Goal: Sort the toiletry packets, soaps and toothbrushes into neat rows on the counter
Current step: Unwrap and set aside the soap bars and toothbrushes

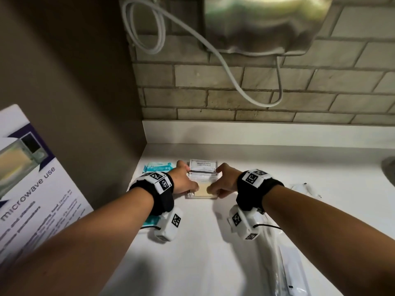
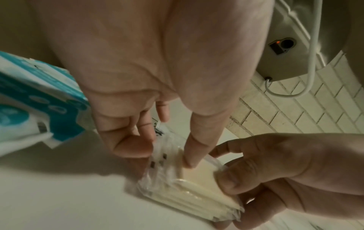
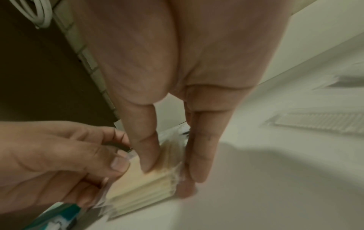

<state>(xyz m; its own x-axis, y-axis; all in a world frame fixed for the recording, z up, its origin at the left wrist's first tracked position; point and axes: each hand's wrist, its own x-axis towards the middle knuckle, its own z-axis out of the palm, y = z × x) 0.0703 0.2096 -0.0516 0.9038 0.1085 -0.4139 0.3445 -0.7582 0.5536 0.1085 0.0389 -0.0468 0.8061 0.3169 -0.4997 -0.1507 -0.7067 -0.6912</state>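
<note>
A stack of cream soaps [image 1: 202, 190] in clear wrap lies on the white counter [image 1: 203, 253]. My left hand [image 1: 188, 186] pinches its left end, thumb on top. My right hand [image 1: 218, 189] pinches the right end the same way. In the left wrist view my thumb presses on the soaps [image 2: 197, 191]. In the right wrist view, thumb and fingers clamp the soaps [image 3: 143, 189]. A white shampoo packet [image 1: 203, 165] lies just behind the soaps. A teal packet [image 1: 158, 166] sits to its left, and another teal packet [image 1: 150, 221] lies under my left wrist. Wrapped toothbrushes [image 1: 275, 253] lie at the right.
A brown side wall with a microwave sign [image 1: 32, 189] closes the left. A tiled back wall carries a metal hand dryer [image 1: 263, 24] with a hanging cable [image 1: 245, 90]. A sink edge [image 1: 390, 169] shows at far right. Another clear packet [image 1: 305, 188] lies right of my right wrist.
</note>
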